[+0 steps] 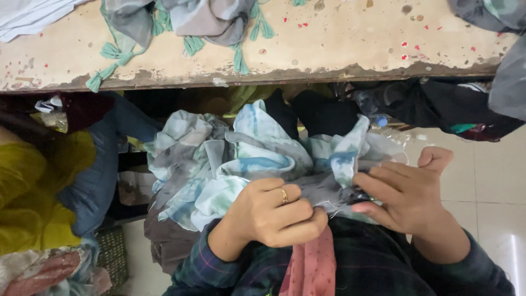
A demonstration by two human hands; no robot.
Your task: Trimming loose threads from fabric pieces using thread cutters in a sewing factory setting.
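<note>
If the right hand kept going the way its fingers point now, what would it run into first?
The right hand points toward the left hand. It already touches the bunched tie-dye cloth between them; past that fold it would probably meet the left hand's fingers, though depth is unclear.

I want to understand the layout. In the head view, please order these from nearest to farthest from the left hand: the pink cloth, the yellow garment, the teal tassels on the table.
From the left hand:
1. Pink cloth, just below the hand, in the lap.
2. Yellow garment, far left.
3. Teal tassels, up on the worn table.
</note>
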